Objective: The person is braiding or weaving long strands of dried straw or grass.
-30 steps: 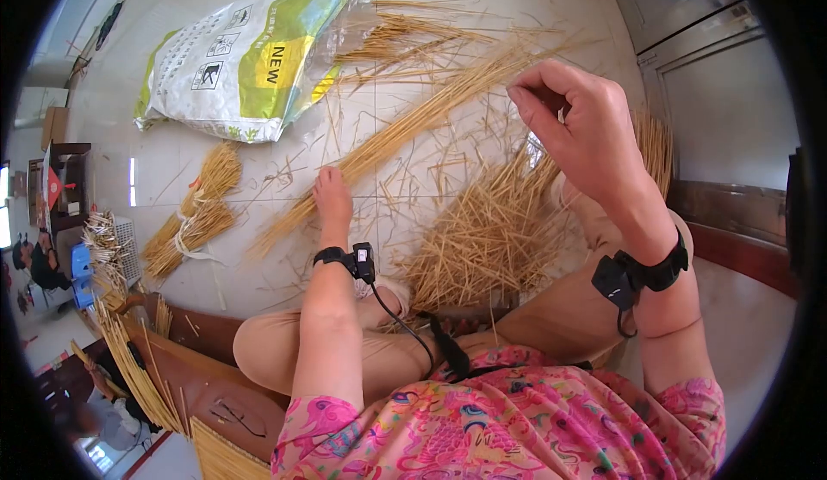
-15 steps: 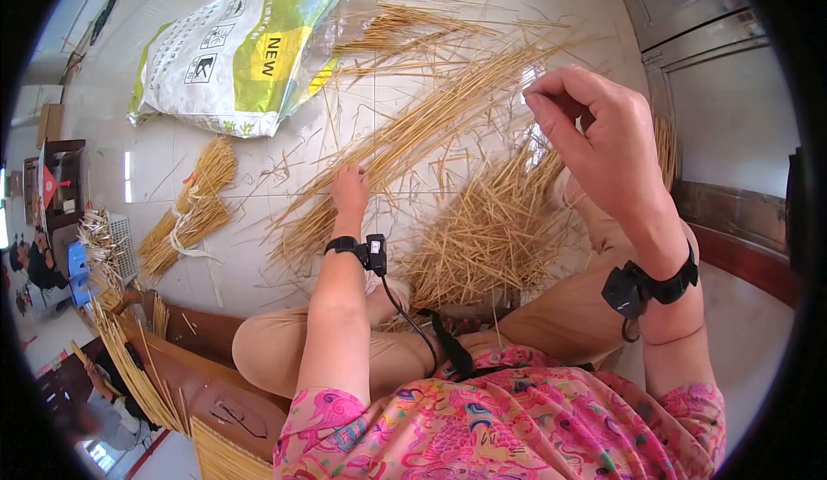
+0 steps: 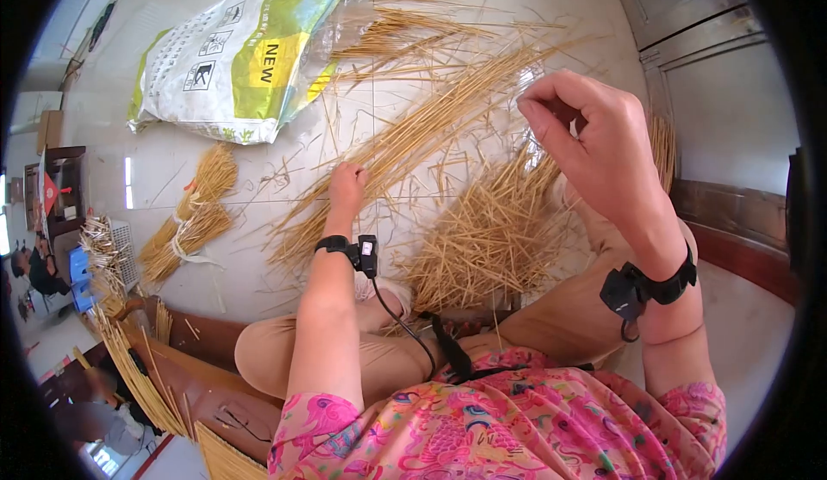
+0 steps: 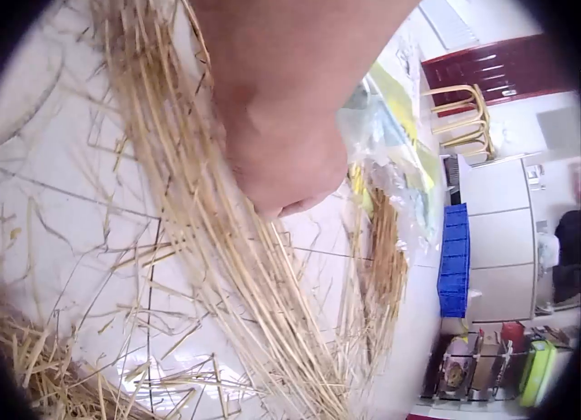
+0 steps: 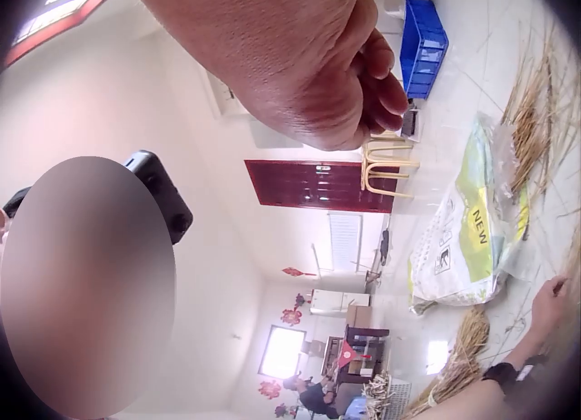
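My left hand (image 3: 347,185) is low at the long straw stalks (image 3: 431,118) on the tiled floor. Its fingers are curled at the bundle's edge, gripping stalks there; the fingertips are mostly hidden. In the left wrist view the stalks (image 4: 218,220) run past that hand (image 4: 286,157), some of them blurred. My right hand (image 3: 594,131) is raised above the floor, thumb and forefinger tips brought together, the other fingers curled. The right wrist view shows this hand (image 5: 336,84) with nothing visible in it. A heap of short straw pieces (image 3: 487,239) lies below, between the legs.
A white and green sack (image 3: 241,67) lies at the back with more straw (image 3: 405,32) at its mouth. Left of the stalks is a tied straw bundle (image 3: 194,213). A basket (image 3: 125,247) and a brown wooden bench (image 3: 207,385) stand farther left; a metal cabinet (image 3: 732,101) is at right.
The long stalks have spread from a tight bundle into a wider, looser band. My left hand has shifted slightly right along with them. The right hand stays raised in nearly the same pose.
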